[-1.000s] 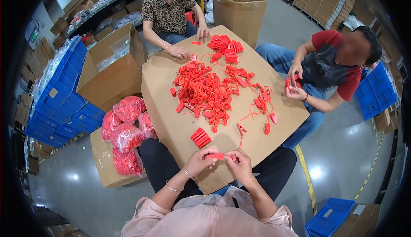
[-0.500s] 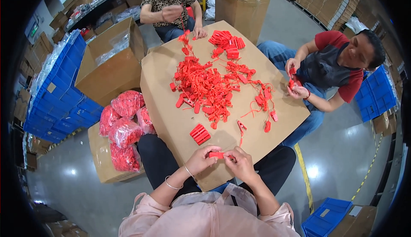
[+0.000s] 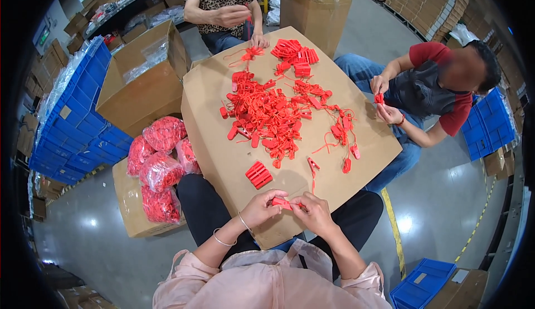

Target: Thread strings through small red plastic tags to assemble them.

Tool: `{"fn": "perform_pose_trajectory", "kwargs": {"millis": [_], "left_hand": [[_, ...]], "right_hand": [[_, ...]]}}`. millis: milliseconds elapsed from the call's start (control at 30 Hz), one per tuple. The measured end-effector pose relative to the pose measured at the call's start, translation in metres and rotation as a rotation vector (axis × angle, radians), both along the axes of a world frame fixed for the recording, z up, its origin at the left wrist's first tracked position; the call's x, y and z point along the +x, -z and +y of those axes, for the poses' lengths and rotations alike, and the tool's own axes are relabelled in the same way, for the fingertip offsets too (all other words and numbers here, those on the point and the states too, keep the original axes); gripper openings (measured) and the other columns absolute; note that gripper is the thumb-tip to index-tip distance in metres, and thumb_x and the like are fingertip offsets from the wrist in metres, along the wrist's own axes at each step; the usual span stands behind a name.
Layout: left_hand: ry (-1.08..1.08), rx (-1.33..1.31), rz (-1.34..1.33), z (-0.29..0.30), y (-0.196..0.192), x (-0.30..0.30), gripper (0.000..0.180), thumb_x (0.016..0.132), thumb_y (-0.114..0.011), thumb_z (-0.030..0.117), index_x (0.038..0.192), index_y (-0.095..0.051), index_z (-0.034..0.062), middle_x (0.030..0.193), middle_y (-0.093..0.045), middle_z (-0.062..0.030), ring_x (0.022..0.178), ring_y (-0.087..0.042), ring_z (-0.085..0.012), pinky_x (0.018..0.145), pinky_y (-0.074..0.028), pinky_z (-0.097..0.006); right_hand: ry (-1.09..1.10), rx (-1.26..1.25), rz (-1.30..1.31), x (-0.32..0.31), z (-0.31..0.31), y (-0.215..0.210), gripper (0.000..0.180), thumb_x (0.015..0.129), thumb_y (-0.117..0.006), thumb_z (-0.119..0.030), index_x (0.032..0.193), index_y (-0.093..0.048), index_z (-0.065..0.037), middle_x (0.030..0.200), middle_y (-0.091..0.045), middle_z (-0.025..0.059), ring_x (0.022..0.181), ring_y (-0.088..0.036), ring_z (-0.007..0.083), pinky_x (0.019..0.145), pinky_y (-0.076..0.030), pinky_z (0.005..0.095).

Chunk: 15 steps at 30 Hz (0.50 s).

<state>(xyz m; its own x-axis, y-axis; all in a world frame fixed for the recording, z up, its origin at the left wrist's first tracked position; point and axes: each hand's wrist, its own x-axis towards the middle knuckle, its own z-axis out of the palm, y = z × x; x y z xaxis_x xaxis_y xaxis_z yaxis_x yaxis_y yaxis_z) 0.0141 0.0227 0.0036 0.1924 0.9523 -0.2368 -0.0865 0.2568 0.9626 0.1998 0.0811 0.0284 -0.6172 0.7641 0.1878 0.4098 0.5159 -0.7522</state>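
Near the front edge of the cardboard-topped table (image 3: 223, 169), my left hand (image 3: 263, 208) and my right hand (image 3: 315, 214) are both closed on one small red plastic piece (image 3: 282, 203). The left pinches its left end; the right fingers grip its right end, hiding part of it. Just beyond my hands lies a loose red piece with a red cord (image 3: 313, 167), the cord running down toward my right hand. Ahead of my left hand sits a neat row of red pieces (image 3: 259, 175). A tangled heap of corded red pieces (image 3: 264, 111) fills the table's middle.
A co-worker's hands (image 3: 382, 105) hold a red piece at the right; another person's hands (image 3: 251, 27) work at the far edge. More red pieces (image 3: 295, 52) lie there. Bagged red pieces (image 3: 161, 169), an open carton (image 3: 142, 80) and blue crates (image 3: 75, 114) stand left.
The red piece between my hands has tilted slightly, its right end lower. Across the table, the raised strand of red pieces is down, with cords spread near that person's hand. The right co-worker's hands came closer together.
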Motion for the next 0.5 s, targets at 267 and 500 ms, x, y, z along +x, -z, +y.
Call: {"fn": "perform_pose_trajectory", "kwargs": {"millis": [267, 500], "left_hand": [[-0.021, 0.007, 0.017, 0.0005, 0.0061, 0.0033, 0.038, 0.078, -0.053, 0.002, 0.116, -0.047, 0.0022, 0.087, -0.059, -0.0019, 0.068, -0.052, -0.0048, 0.061, -0.045, -0.02], [-0.027, 0.007, -0.023, 0.0004, 0.0077, 0.0068, 0.039, 0.079, -0.05, 0.0, 0.118, -0.045, 0.0026, 0.092, -0.058, -0.0036, 0.07, -0.053, -0.0061, 0.062, -0.046, -0.02]], "right_hand": [[-0.06, 0.08, -0.017, -0.001, 0.0019, -0.001, 0.009, 0.074, -0.063, -0.009, 0.082, -0.062, -0.005, 0.064, -0.051, 0.0072, 0.05, -0.054, 0.0193, 0.046, -0.043, 0.0297], [0.038, 0.014, -0.003, -0.004, -0.0069, 0.0055, 0.009, 0.074, -0.062, -0.009, 0.082, -0.062, -0.007, 0.068, -0.053, 0.0068, 0.054, -0.056, 0.0208, 0.048, -0.044, 0.0308]]}}
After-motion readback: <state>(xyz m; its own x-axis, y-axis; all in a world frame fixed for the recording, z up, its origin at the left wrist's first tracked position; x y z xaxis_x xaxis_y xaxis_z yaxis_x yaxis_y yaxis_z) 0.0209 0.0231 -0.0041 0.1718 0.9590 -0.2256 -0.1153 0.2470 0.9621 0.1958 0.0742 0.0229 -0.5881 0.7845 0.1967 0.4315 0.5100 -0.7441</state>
